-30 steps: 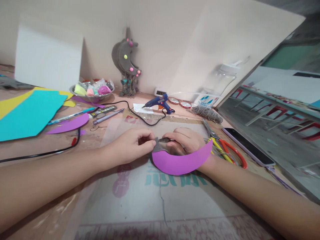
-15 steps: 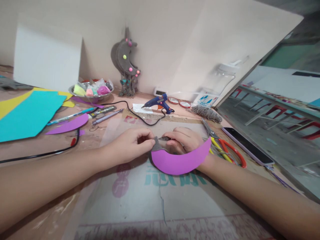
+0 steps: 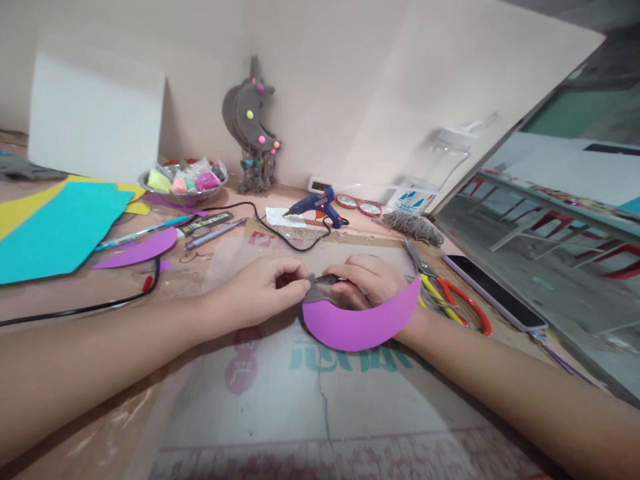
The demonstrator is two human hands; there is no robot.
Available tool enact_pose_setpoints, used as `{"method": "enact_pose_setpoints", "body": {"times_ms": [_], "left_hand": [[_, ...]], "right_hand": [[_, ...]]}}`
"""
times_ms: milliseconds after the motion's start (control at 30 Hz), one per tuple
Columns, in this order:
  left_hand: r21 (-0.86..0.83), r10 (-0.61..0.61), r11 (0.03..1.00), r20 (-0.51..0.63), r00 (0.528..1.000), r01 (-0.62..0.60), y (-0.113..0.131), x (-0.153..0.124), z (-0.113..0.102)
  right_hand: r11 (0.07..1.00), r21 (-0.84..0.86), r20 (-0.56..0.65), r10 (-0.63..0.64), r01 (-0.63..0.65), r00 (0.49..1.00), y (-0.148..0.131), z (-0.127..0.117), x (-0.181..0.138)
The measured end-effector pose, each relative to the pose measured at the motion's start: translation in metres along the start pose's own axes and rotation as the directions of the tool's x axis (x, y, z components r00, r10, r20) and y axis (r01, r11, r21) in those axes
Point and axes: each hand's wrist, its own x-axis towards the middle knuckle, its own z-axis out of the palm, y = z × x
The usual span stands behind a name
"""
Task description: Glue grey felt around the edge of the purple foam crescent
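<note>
My left hand (image 3: 263, 287) and my right hand (image 3: 370, 280) meet at the middle of the cardboard work mat (image 3: 320, 393). Both pinch a small grey piece (image 3: 320, 288) at the left tip of a purple foam crescent (image 3: 360, 323). The crescent stands on its edge and curves round the front of my right hand, hiding part of it. The fingers of both hands are closed.
Scissors with yellow and orange handles (image 3: 450, 297) and a phone (image 3: 495, 293) lie to the right. A blue glue gun (image 3: 320, 205) with its black cord, a ball of twine (image 3: 413, 228), a metal bowl (image 3: 183, 183), pens, teal (image 3: 55, 230) and yellow sheets, and a grey moon ornament (image 3: 253, 127) sit behind.
The purple crescent and both hands have shifted very slightly; the pinch on the grey piece stays the same.
</note>
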Motion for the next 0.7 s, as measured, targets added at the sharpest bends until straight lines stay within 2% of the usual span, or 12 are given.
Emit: {"method": "enact_pose_setpoints", "body": {"times_ms": [333,700], "left_hand": [[-0.001,0.003,1.0,-0.001,1.0,-0.003,0.0019,-0.0003,-0.0005],[0.024,0.001,1.0,0.002,1.0,-0.001,0.0009,0.0,0.0]], "right_hand": [[1.0,-0.007,-0.034,-0.007,0.007,0.999,-0.0016,-0.0002,0.0001],[1.0,-0.013,-0.011,-0.018,0.018,1.0,-0.0032,-0.0014,0.0012]]}}
